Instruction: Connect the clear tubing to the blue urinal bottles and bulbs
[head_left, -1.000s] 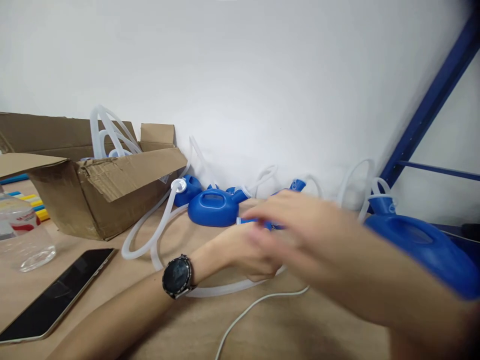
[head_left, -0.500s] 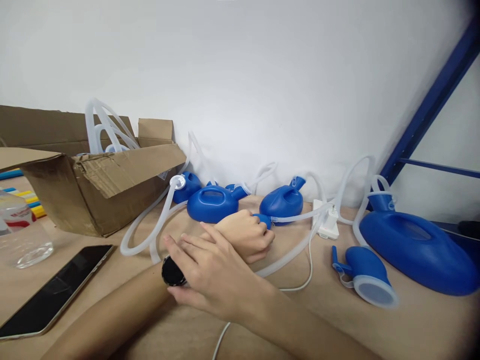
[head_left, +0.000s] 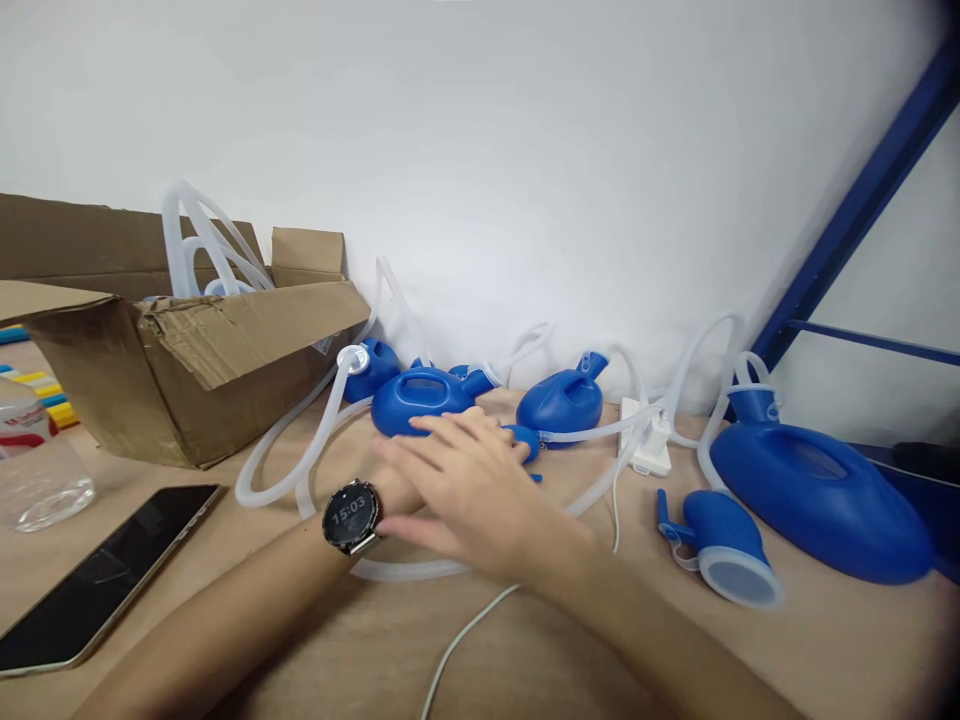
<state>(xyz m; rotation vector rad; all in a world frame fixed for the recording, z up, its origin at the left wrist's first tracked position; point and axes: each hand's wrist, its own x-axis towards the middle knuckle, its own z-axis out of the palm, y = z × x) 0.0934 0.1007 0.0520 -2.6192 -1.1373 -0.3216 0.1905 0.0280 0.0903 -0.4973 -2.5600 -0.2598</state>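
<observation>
The right hand [head_left: 472, 485] is laid flat, fingers spread and loosely extended, over the back of the left hand [head_left: 409, 492], which is almost wholly covered by it; nothing is gripped by the right hand. Whether the left hand's fingers are curled or clamped on anything cannot be told, since they are hidden. A small blue piece [head_left: 525, 441] on the end of a clear tube [head_left: 592, 433] is seen just past the right hand's fingertips, on the table [head_left: 570, 640]; whether it is touched by either hand cannot be made out. A wristwatch [head_left: 350, 515] is worn on the left wrist, its lit face now uncovered. Half a second earlier that face was hidden under the right hand's fingers, and the left hand was seen as a fist closed beside the blue piece; since then the right hand has been shifted forward off the watch and onto the left hand. Behind the hands a blue jug [head_left: 424, 398] and a second blue vessel [head_left: 562, 400] are set near the wall, a large blue vessel [head_left: 817, 490] to the right, a blue funnel cup [head_left: 724, 550] before it, a cardboard box [head_left: 195, 370] and a phone [head_left: 97, 580] to the left.
</observation>
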